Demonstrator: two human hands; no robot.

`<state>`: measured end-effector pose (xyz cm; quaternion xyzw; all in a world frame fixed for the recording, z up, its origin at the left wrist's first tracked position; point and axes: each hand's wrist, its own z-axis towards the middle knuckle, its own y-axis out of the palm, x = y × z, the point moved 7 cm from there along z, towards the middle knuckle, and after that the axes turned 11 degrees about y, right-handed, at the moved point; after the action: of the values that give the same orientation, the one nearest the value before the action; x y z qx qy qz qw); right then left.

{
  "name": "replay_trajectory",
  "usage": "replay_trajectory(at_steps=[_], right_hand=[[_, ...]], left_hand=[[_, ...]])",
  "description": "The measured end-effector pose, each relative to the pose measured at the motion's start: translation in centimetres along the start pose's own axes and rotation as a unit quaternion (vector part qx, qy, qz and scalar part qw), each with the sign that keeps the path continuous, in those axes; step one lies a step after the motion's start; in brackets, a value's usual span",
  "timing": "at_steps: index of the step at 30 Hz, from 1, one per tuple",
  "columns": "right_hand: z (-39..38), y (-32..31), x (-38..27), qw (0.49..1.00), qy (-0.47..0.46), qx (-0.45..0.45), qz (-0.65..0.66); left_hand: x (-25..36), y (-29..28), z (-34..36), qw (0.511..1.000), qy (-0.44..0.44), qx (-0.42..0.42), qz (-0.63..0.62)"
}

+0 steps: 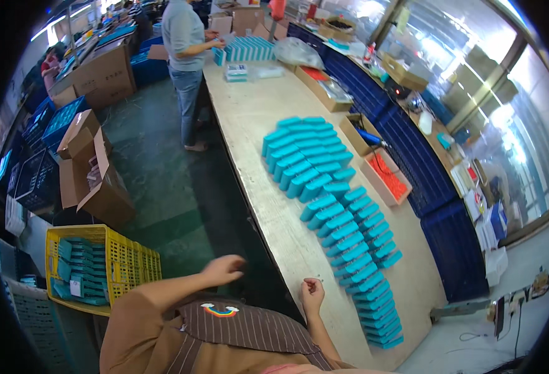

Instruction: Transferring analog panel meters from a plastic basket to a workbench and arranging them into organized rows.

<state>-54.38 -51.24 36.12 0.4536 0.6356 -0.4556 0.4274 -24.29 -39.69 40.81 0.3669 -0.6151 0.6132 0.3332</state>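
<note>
My right hand (313, 295) is over the near edge of the pale worktable (249, 162), its fingers pinched together. A tiny piece seems to show at its fingertips, too small to name. My left hand (223, 270) hangs off the table edge above the floor, slightly blurred, its fingers loosely bent and a gap between them. Nothing shows in it. To the right of my right hand stand long rows of turquoise block-shaped pieces (343, 240), packed close together. Another group of the same turquoise pieces (305, 153) stands farther along the table.
At my left is a yellow crate (131, 255) with turquoise pieces in it. Behind it stands an open cardboard box (93, 174). A box of orange-red parts (386, 176) lies along the table's right side. Another person (186, 62) works at the far end.
</note>
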Motion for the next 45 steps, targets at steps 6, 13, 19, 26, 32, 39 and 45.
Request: replay_trajectory(at_steps=[6, 13, 19, 26, 32, 39, 45], right_hand=[[2.5, 12.9, -4.5, 0.985, -0.032, -0.143, -0.092], [-2.0, 35.8, -8.5, 0.906, -0.077, -0.350, -0.224], [-12.6, 56.3, -12.1, 0.724, -0.214, -0.512, -0.410], [-23.3, 75.1, -10.1, 0.529, -0.285, -0.662, -0.448], [-32.3, 87.3, -1.9, 0.362, -0.241, -0.757, -0.487], [-40.8, 99.9, 4.3, 0.438, -0.393, -0.686, -0.427], [-46.0, 104.8, 8.8, 0.404, -0.545, -0.613, -0.405]], left_hand=[[-20.2, -14.4, -26.0, 0.878, -0.313, 0.361, 0.004], [-30.1, -21.0, -45.0, 0.761, -0.427, 0.488, -0.020], [-42.2, -25.3, -61.2, 0.649, -0.457, 0.603, 0.080], [-46.7, -26.0, -62.3, 0.515, -0.605, 0.607, -0.031], [-45.3, -22.8, -65.3, 0.392, -0.701, 0.595, -0.020], [-43.0, -27.0, -66.2, 0.437, -0.734, 0.498, 0.149], [-46.1, -30.6, -68.6, 0.579, -0.689, 0.345, 0.268]])
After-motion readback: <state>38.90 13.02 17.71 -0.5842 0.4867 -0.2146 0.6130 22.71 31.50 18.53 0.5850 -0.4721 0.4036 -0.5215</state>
